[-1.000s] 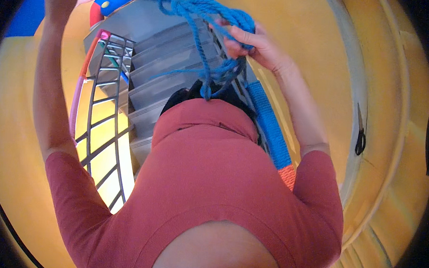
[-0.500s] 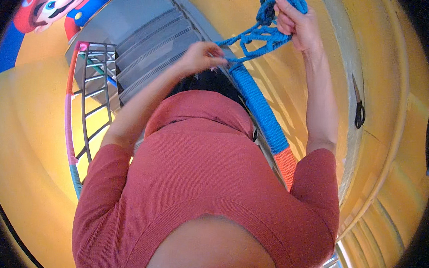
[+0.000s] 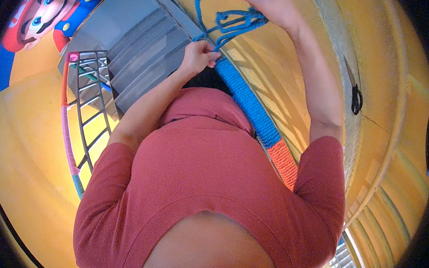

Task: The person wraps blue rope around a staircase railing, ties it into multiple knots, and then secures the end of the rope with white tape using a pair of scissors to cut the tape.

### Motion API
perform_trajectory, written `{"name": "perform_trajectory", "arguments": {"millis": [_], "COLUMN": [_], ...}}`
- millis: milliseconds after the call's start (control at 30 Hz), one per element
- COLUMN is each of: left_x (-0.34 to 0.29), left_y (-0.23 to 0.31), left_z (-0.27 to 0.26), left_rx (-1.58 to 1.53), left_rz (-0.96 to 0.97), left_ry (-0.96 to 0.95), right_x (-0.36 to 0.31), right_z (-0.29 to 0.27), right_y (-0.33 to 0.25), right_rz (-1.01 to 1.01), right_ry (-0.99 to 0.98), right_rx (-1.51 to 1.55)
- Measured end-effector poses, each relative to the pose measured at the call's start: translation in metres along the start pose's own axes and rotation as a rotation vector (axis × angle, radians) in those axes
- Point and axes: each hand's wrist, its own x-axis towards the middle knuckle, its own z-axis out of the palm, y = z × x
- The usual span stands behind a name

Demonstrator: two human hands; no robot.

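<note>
A bundle of thick blue rope (image 3: pixel 249 24) hangs in loose loops at the top of the view, partly cut off by the edge. Raised at the upper right, my right hand (image 3: pixel 272 6) is closed on the bundle. My left hand (image 3: pixel 198 57) pinches the rope at the far end of the wrapped part of a handrail (image 3: pixel 245 97). Tight blue coils cover that stretch of rail, with orange coils (image 3: pixel 283 162) nearer to me. Strands run from the rail's end up to my right hand.
Grey stairs (image 3: pixel 144 45) lie ahead. On the left stands a railing (image 3: pixel 82 112) with dark bars and a coloured wrapped top. Scissors with black handles (image 3: pixel 356 98) lie on a ledge by the yellow wall (image 3: pixel 387 70). A large cartoon figure (image 3: pixel 48 13) is at the upper left.
My right hand has moved up and left with the rope, and the loops have spread out. My left hand has shifted slightly left and closed at the rail.
</note>
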Motion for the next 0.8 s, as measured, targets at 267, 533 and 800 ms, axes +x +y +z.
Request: {"name": "perform_trajectory", "arguments": {"millis": [267, 533, 800], "left_x": [0.021, 0.036, 0.009], "left_y": [0.007, 0.008, 0.008], "left_z": [0.02, 0.027, 0.029], "left_rx": [0.42, 0.462, 0.972], "left_rz": [0.269, 0.188, 0.725], "left_ry": [-0.12, -0.191, -0.275], "right_x": [-0.09, -0.12, -0.161], "right_z": [-0.011, 0.07, 0.109], "right_y": [0.143, 0.226, 0.233], "right_rz": [-0.096, 0.316, 0.394], "right_ry": [-0.358, -0.364, -0.28], "right_rx": [-0.948, -0.84, -0.584]}}
